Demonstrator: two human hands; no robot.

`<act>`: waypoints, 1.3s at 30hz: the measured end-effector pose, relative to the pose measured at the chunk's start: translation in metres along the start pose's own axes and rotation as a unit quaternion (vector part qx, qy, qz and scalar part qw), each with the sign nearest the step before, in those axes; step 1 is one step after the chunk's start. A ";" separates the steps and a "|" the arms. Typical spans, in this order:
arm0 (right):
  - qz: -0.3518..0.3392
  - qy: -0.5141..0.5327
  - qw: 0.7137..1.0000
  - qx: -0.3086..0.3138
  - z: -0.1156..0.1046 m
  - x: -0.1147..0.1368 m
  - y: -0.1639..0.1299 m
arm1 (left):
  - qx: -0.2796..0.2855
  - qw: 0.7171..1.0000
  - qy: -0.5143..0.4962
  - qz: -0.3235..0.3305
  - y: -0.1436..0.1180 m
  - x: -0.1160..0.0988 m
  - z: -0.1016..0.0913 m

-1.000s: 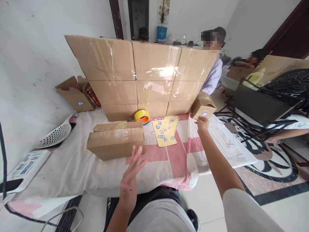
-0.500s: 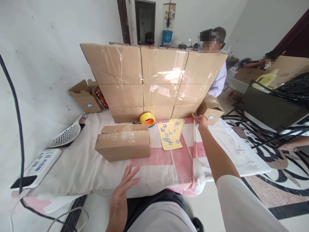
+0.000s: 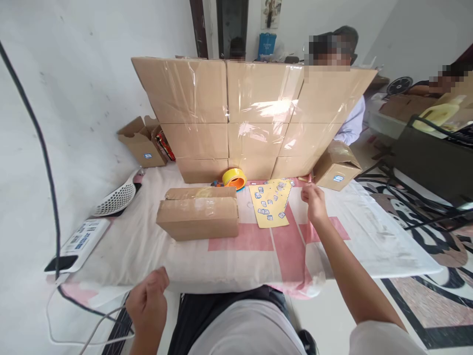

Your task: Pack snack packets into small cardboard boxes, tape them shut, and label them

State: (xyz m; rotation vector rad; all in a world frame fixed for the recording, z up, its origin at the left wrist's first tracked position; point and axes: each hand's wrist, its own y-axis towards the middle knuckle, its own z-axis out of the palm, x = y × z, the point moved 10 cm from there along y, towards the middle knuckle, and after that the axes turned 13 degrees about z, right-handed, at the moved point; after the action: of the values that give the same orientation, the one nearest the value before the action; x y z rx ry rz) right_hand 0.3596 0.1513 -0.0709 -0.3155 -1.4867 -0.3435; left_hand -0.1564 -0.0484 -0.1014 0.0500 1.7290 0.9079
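My right hand (image 3: pixel 314 201) is closed in a pinch beside the yellow sheet with small blue-and-white stickers (image 3: pixel 269 204). A raised pink fold at its fingertips looks like part of the pink-and-white tablecloth (image 3: pixel 242 268). Close to those fingers stands a small taped carton (image 3: pixel 334 172) with a blue-and-white sticker. At the table's front edge, on the left, my left hand (image 3: pixel 149 301) is curled closed, and anything inside it is hidden. A low, long carton (image 3: pixel 198 217) lies between my hands. Behind it sits a yellow tape roll (image 3: pixel 234 178) with an orange core.
A wall of taped cartons (image 3: pixel 254 106) spans the back of the table. At left are an opened carton (image 3: pixel 144 150), a white perforated holder (image 3: pixel 116 198), a white power strip (image 3: pixel 83 241) and a black cable (image 3: pixel 50 172). One person (image 3: pixel 354 121) is behind the cartons.
My left hand has moved left and its spread fingers have curled closed. My right hand has drawn back from the small carton into a pinch. More pink cloth shows by it; the view has shifted.
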 end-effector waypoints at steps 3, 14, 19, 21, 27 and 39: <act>-0.023 -0.068 0.988 0.140 0.076 0.016 -0.044 | 0.029 0.997 0.021 0.072 0.051 -0.029 0.018; -0.012 -0.256 0.888 0.381 0.263 0.003 -0.088 | 0.460 0.825 0.312 0.096 0.171 -0.021 0.172; -0.053 -0.299 0.860 0.411 0.265 0.007 -0.095 | 0.518 0.802 0.275 0.116 0.170 -0.009 0.185; -0.063 -0.310 0.853 0.416 0.265 0.009 -0.096 | 0.523 0.801 0.259 0.135 0.172 -0.013 0.190; -0.066 -0.324 0.845 0.420 0.266 0.011 -0.095 | 0.495 0.801 0.257 0.217 0.176 -0.022 0.205; -0.052 -0.344 0.867 0.355 0.272 -0.001 -0.075 | 0.442 0.762 0.337 0.331 0.158 -0.032 0.196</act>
State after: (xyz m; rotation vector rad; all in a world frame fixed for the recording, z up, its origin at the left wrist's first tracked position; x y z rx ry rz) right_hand 0.0813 0.1947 -0.0558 0.2774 -2.2197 0.2881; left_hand -0.0436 0.1537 0.0026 1.1515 2.7875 0.4935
